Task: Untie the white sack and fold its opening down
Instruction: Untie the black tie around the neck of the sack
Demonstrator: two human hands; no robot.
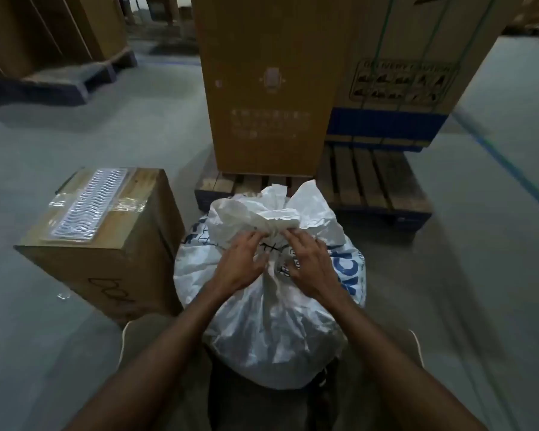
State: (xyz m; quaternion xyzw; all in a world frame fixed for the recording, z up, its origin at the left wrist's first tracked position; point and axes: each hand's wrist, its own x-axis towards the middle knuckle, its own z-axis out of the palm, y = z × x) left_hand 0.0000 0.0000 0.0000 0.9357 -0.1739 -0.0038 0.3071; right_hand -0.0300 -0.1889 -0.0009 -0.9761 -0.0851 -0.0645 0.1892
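A full white woven sack (271, 321) with blue print stands on the floor between my knees. Its neck is gathered and bound by a thin tie (273, 236), and the loose opening (271, 206) flares above it. My left hand (241, 262) lies on the left of the neck, its fingertips at the tie. On the right of the neck is my right hand (308, 262), whose fingers pinch at the tie and the bunched fabric. A dark mark shows on the sack between the two hands.
A brown carton (106, 244) with a plastic sleeve of parts (91, 203) on top stands close on the left. Behind the sack, a wooden pallet (371, 181) carries a tall cardboard box (271, 82) and a second box (395, 73). Grey floor lies on both sides.
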